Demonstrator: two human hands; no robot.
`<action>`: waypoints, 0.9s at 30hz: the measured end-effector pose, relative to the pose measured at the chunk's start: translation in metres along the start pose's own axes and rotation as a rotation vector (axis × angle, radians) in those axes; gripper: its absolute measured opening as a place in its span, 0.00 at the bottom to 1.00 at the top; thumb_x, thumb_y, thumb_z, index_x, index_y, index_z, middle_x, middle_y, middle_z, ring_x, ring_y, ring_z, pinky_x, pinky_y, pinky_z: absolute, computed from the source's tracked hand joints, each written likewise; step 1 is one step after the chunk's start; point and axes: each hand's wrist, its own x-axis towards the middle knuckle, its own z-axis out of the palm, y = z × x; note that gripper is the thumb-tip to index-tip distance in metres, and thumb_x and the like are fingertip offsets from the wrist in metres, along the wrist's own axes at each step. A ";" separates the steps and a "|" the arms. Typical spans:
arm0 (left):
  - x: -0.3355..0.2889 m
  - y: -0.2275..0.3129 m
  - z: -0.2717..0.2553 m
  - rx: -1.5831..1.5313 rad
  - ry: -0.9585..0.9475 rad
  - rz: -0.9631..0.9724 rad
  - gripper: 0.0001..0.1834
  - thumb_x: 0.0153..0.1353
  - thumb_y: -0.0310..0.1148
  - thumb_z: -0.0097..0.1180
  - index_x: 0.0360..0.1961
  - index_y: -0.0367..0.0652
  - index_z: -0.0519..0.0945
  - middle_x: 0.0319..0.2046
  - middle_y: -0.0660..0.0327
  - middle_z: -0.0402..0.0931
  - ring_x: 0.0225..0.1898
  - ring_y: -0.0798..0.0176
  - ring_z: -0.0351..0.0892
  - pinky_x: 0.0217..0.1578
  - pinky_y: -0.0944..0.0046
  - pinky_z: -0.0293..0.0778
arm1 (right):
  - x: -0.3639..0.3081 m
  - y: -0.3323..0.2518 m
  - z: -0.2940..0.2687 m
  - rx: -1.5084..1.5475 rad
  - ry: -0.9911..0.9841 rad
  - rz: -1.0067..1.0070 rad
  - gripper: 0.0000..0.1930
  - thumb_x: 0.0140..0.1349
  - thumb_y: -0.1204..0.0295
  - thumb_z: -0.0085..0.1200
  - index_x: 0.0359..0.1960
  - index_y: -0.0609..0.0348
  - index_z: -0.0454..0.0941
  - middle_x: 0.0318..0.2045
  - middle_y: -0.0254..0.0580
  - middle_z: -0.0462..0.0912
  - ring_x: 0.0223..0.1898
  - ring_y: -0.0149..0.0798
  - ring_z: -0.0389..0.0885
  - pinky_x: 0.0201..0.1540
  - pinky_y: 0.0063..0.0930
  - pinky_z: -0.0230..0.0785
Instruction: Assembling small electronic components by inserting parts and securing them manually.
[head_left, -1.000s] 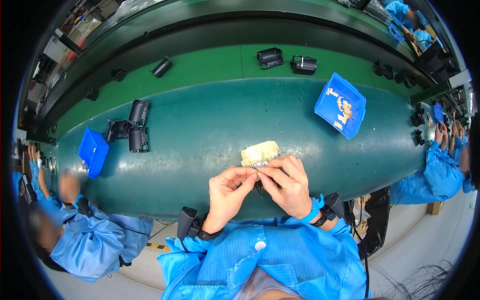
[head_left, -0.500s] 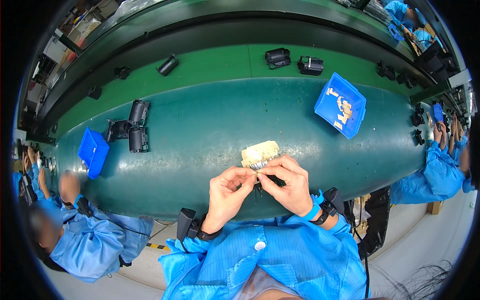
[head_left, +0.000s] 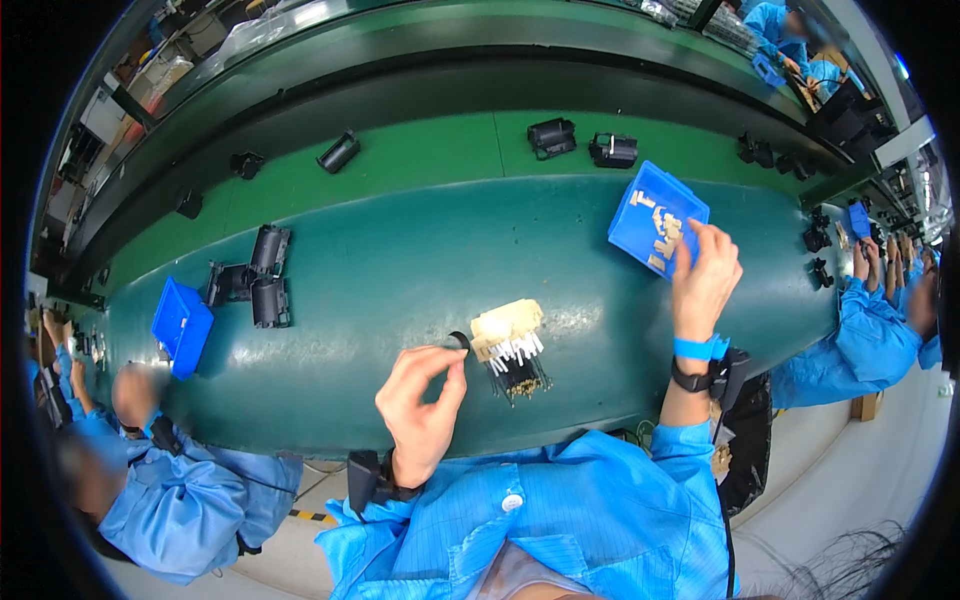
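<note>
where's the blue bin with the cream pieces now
In the head view, the blue bin is right of centre on the green table, with the right hand at its near right edge.

Your head camera, the left of two, looks steeply down and forward from above your shirt [head_left: 430, 535], upright and unmirrored. Your left hand [head_left: 421, 408] and right hand [head_left: 706, 278] are near it; the table [head_left: 350, 350] bends across its fisheye, with co-workers' sleeves [head_left: 200, 500] at both sides and the green strip [head_left: 430, 150] farther off.

Dark green worktable [head_left: 370, 260] — pale floor [head_left: 850, 460] below
</note>
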 end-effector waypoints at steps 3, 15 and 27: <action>0.009 0.003 -0.007 0.846 -0.046 0.909 0.18 0.36 0.22 0.61 0.35 0.34 0.82 0.31 0.55 0.79 0.36 0.57 0.80 0.34 0.63 0.73 | -0.026 -0.039 -0.014 0.566 -0.324 0.082 0.05 0.54 0.72 0.60 0.31 0.57 0.80 0.28 0.39 0.78 0.33 0.39 0.76 0.39 0.32 0.66; -0.001 0.000 -0.017 0.902 -0.154 1.070 0.13 0.43 0.26 0.58 0.34 0.34 0.82 0.36 0.53 0.81 0.40 0.56 0.81 0.34 0.63 0.74 | -0.082 -0.122 -0.048 1.366 -1.092 0.319 0.03 0.57 0.77 0.59 0.31 0.63 0.79 0.25 0.29 0.77 0.27 0.20 0.70 0.30 0.15 0.63; 0.014 0.004 -0.050 1.063 -0.104 1.017 0.16 0.45 0.27 0.57 0.38 0.37 0.81 0.37 0.56 0.80 0.39 0.57 0.80 0.33 0.63 0.74 | -0.081 -0.126 -0.038 1.555 -1.202 0.593 0.03 0.59 0.80 0.56 0.34 0.64 0.77 0.28 0.28 0.78 0.29 0.19 0.72 0.32 0.13 0.65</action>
